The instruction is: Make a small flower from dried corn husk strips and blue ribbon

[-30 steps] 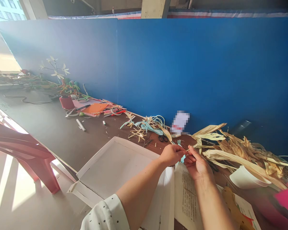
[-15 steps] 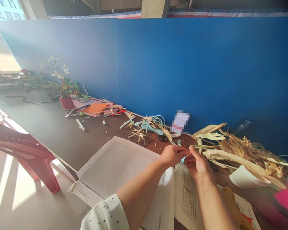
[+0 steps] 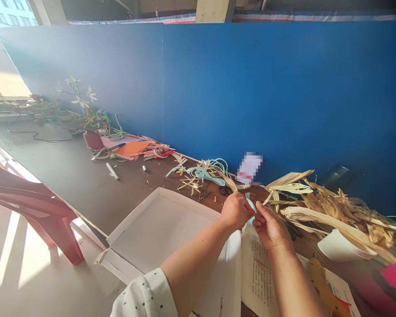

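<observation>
My left hand (image 3: pixel 236 212) and my right hand (image 3: pixel 273 226) meet over the right edge of the open white box (image 3: pixel 165 226). Between their fingertips shows a narrow light blue strip (image 3: pixel 251 204). The fingers of both hands are closed in a pinch on it, and its ends are partly hidden. Dry corn husks (image 3: pixel 333 202) lie in a heap just right of my right hand. Beneath the hands is a printed sheet (image 3: pixel 259 273). Black-handled scissors (image 3: pixel 225 189) rest beyond my left hand.
A white cup (image 3: pixel 345 245) lies tipped near the husks. Light blue cords (image 3: pixel 209 173) and husk flowers (image 3: pixel 191 184) lie along the blue partition (image 3: pixel 267 97). Farther left are a red thread spool (image 3: pixel 93 141) and orange paper (image 3: pixel 133 148). A red plastic chair (image 3: pixel 53 224) stands at left.
My hands have moved slightly apart, my left hand turning so its back faces up more. More of the light blue strip now shows between the fingers. The view has shifted slightly.
</observation>
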`<state>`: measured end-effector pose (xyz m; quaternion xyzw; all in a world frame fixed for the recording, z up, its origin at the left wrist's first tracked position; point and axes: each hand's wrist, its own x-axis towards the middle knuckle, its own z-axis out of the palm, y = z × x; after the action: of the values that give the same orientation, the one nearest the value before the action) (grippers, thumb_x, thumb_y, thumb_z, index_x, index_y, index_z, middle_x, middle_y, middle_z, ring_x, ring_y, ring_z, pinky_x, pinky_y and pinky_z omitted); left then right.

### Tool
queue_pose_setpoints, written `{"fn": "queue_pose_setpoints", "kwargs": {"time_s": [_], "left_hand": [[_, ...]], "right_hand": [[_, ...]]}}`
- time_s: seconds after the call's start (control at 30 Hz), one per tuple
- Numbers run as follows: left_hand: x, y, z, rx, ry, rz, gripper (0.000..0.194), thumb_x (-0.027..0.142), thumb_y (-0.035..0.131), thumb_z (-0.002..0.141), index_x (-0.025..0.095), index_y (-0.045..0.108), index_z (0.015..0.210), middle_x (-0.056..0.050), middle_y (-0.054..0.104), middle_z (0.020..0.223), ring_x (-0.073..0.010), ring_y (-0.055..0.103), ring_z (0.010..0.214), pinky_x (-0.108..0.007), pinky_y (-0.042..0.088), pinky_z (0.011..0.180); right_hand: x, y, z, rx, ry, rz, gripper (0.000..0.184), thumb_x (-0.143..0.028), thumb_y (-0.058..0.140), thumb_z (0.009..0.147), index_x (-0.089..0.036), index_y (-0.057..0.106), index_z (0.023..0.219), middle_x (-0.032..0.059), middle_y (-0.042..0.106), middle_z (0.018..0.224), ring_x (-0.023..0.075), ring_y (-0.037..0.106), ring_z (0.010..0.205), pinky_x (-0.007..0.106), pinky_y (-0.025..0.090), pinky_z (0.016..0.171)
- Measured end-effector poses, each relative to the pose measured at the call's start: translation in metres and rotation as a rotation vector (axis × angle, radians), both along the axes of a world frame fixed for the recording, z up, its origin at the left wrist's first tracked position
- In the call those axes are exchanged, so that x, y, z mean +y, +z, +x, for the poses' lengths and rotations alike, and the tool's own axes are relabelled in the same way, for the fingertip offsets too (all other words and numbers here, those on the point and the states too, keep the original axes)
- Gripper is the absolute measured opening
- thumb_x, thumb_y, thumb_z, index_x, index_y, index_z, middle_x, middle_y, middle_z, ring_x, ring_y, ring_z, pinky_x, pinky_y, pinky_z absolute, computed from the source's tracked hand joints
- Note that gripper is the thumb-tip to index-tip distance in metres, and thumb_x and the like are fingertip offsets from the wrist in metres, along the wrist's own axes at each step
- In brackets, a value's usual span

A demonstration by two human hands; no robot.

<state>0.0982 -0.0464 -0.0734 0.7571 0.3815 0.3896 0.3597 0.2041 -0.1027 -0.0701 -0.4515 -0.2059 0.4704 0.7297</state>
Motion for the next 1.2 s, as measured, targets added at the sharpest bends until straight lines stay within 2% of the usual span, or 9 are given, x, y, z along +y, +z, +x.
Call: {"fn": "queue_pose_setpoints", "kwargs": {"time_s": [0.13,0.27,0.37,0.5,0.6,0.7,0.9,1.03,1.2], "left_hand": [[-0.003,0.003,-0.001,0.042,-0.006,-0.086,0.012,0.025,0.072,0.064,0.017,0.065,0.069,-0.001,0.062,0.090,-0.0117,0.056,0.077,-0.023,0.045,0.071],[-0.004,0.004,-0.004,0.087,-0.109,-0.271,0.015,0.028,0.069,0.065,0.017,0.064,0.073,0.001,0.063,0.068,-0.0111,0.056,0.063,-0.021,0.044,0.061],[-0.004,0.000,-0.003,0.029,-0.207,-0.343,0.018,0.030,0.067,0.066,0.016,0.064,0.078,0.001,0.063,0.064,-0.0096,0.055,0.056,-0.019,0.042,0.054],[-0.002,-0.005,-0.001,-0.071,-0.261,-0.398,0.024,0.035,0.068,0.066,0.015,0.065,0.079,-0.001,0.063,0.064,-0.0102,0.056,0.056,-0.020,0.044,0.054],[-0.002,-0.003,-0.002,-0.102,-0.301,-0.393,0.025,0.037,0.063,0.072,0.014,0.068,0.082,-0.002,0.063,0.064,-0.0106,0.058,0.058,-0.021,0.046,0.057],[-0.002,0.001,-0.004,-0.057,-0.335,-0.323,0.025,0.033,0.054,0.078,0.015,0.070,0.083,-0.001,0.063,0.065,-0.0101,0.058,0.059,-0.020,0.045,0.059],[-0.001,0.005,-0.007,0.145,-0.238,-0.199,0.021,0.028,0.059,0.073,0.018,0.074,0.083,-0.001,0.066,0.068,-0.0110,0.055,0.063,-0.020,0.042,0.062],[0.001,0.006,-0.007,0.140,-0.203,-0.208,0.021,0.029,0.063,0.071,0.019,0.075,0.084,-0.001,0.067,0.071,-0.0114,0.055,0.065,-0.020,0.041,0.062],[0.001,0.008,-0.009,0.122,-0.186,-0.243,0.021,0.028,0.064,0.070,0.019,0.075,0.084,-0.001,0.066,0.068,-0.0110,0.054,0.063,-0.020,0.040,0.060]], "right_hand": [[0.000,0.001,0.002,0.038,0.000,0.010,0.042,-0.021,0.088,0.051,-0.016,0.047,0.060,-0.0107,0.031,0.050,0.0019,0.028,0.044,0.014,0.028,0.036],[-0.002,0.000,0.007,0.075,-0.023,0.050,0.049,-0.020,0.088,0.053,-0.017,0.039,0.059,-0.0117,0.027,0.050,0.0013,0.024,0.042,0.013,0.027,0.034],[-0.002,0.000,0.011,0.082,-0.049,0.071,0.050,-0.022,0.088,0.053,-0.018,0.039,0.061,-0.0119,0.028,0.052,0.0008,0.025,0.041,0.012,0.029,0.034],[-0.002,-0.001,0.017,0.058,-0.071,0.093,0.047,-0.023,0.089,0.051,-0.018,0.044,0.066,-0.0117,0.034,0.054,0.0000,0.029,0.040,0.010,0.027,0.031],[-0.001,-0.001,0.020,0.105,-0.103,0.085,0.045,-0.023,0.090,0.049,-0.016,0.052,0.073,-0.0094,0.047,0.063,-0.0012,0.035,0.042,0.008,0.028,0.032],[-0.001,-0.001,0.024,0.162,-0.115,0.064,0.046,-0.022,0.090,0.046,-0.015,0.057,0.077,-0.0049,0.058,0.077,-0.0027,0.038,0.044,0.007,0.029,0.031],[0.000,-0.005,0.028,0.145,-0.167,0.060,0.042,-0.019,0.090,0.046,-0.014,0.058,0.073,-0.0053,0.059,0.072,-0.0035,0.035,0.041,0.006,0.027,0.030],[0.000,-0.005,0.027,0.048,-0.206,0.057,0.038,-0.024,0.088,0.049,-0.015,0.058,0.070,-0.0035,0.062,0.074,-0.0015,0.036,0.041,0.008,0.027,0.029],[-0.001,-0.006,0.029,0.073,-0.174,0.061,0.039,-0.027,0.088,0.048,-0.016,0.058,0.071,0.0009,0.067,0.081,-0.0018,0.034,0.041,0.008,0.027,0.031]]}}
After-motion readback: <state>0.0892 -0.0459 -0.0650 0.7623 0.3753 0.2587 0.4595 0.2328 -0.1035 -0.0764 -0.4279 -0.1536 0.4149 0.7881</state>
